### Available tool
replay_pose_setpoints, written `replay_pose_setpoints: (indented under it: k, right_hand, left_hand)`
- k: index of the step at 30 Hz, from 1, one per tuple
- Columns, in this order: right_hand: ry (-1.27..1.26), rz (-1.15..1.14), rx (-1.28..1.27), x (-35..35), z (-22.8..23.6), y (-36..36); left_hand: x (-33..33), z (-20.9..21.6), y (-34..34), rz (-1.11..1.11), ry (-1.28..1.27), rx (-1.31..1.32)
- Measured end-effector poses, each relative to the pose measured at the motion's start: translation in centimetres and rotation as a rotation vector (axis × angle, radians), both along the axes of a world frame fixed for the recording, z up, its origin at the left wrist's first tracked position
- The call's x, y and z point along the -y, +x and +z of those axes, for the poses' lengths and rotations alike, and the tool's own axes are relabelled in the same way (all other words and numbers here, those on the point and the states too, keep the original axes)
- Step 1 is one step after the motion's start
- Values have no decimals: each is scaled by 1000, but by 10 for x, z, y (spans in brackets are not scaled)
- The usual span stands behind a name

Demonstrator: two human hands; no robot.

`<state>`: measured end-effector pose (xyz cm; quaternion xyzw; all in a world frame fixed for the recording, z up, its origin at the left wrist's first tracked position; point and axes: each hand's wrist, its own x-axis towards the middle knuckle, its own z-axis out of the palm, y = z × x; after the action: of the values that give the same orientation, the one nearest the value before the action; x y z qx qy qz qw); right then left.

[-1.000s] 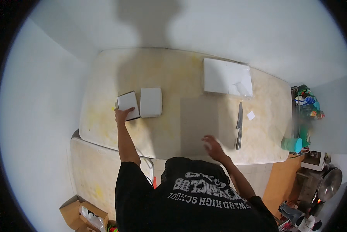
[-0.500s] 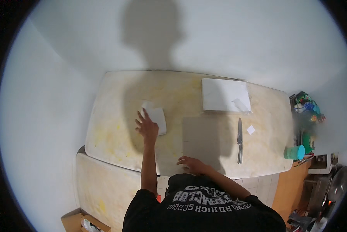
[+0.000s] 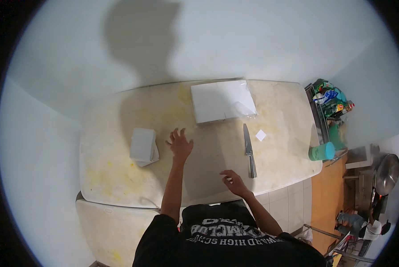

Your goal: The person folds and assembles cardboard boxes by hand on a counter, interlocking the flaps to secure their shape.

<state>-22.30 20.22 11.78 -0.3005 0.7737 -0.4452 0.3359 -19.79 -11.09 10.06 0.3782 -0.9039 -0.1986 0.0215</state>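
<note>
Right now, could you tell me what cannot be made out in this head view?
- Small white stack: too small to tell its material.
- Items in the rack: blurred near the rim.
- Table's near edge: partly hidden by the person's body.
- Left hand, right hand: open, holding nothing.

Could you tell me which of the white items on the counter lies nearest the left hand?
The small white stack, just left of the left hand; the large sheet lies farther back.

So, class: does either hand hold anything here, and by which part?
Nothing is held. The left hand is spread open beside the white stack; the right hand is open near the knife.
</note>
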Motion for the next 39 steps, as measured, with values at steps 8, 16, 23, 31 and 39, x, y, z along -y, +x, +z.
replay_pose_setpoints:
  k: [8, 16, 23, 31, 39]
  right_hand:
    - [-42, -265, -139, -9, -83, -17]
    - [127, -81, -354, 30, -90, -38]
    - [285, -37, -393, 63, -49, -55]
    - [261, 174, -823, 110, -26, -85]
    - [338, 174, -951, 107, -17, -83]
  left_hand:
    - [-12, -21, -32, -60, -81, 204]
    - [21, -40, -17, -289, 122, 145]
    - [-25, -34, 0, -323, -45, -134]
    - [-45, -33, -1, -389, -225, -287]
    - [-52, -27, 7, -410, -220, -394]
